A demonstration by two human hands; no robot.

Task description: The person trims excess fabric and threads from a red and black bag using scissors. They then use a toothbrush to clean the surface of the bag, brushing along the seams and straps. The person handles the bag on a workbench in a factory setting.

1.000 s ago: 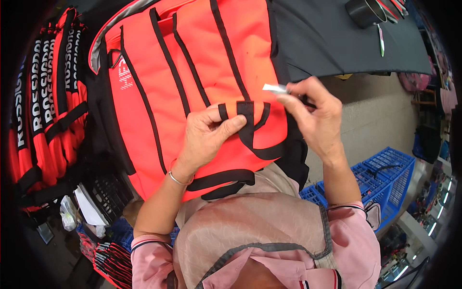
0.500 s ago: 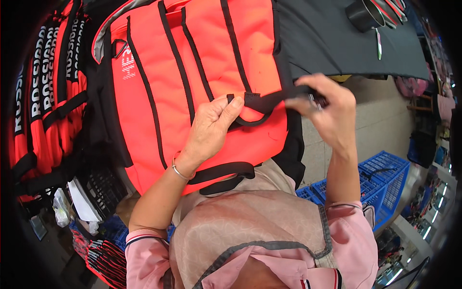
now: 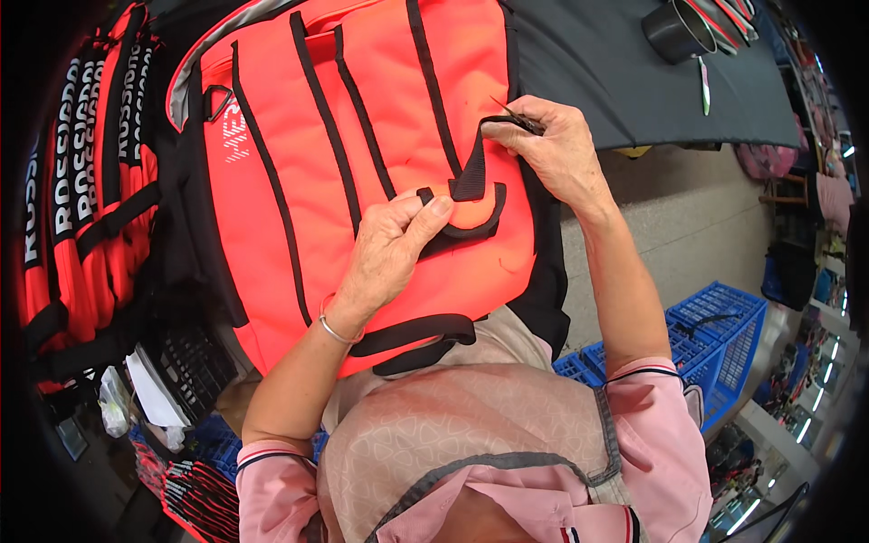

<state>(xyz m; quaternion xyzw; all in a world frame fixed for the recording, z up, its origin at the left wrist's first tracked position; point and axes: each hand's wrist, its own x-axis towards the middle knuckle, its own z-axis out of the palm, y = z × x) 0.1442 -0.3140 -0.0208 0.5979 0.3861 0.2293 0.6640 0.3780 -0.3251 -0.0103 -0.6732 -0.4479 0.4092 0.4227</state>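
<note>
A large bright orange-red bag (image 3: 276,81) with black piping lies across my lap and the table edge. My left hand (image 3: 389,249) is closed, thumb and fingers pinching a small orange tab (image 3: 469,215) edged in black webbing. My right hand (image 3: 563,149) is closed on the end of a black webbing strap (image 3: 472,170), pulled up and away from the tab. Also in that hand is a small dark pointed tool (image 3: 527,122), which looks like thread snips. A black handle loop (image 3: 412,335) lies on the bag near my left wrist.
Several orange-red bags (image 3: 90,208) stand stacked at the left. On the dark-covered table (image 3: 579,72) are a black cup (image 3: 674,34) and a thin white-and-green tool (image 3: 704,86). Blue plastic crates (image 3: 720,326) sit on the floor at the right.
My right hand has moved left and up, lifting the strap from a sideways stretch to nearly upright. The bag has shifted slightly left. My left hand keeps its pinch.
</note>
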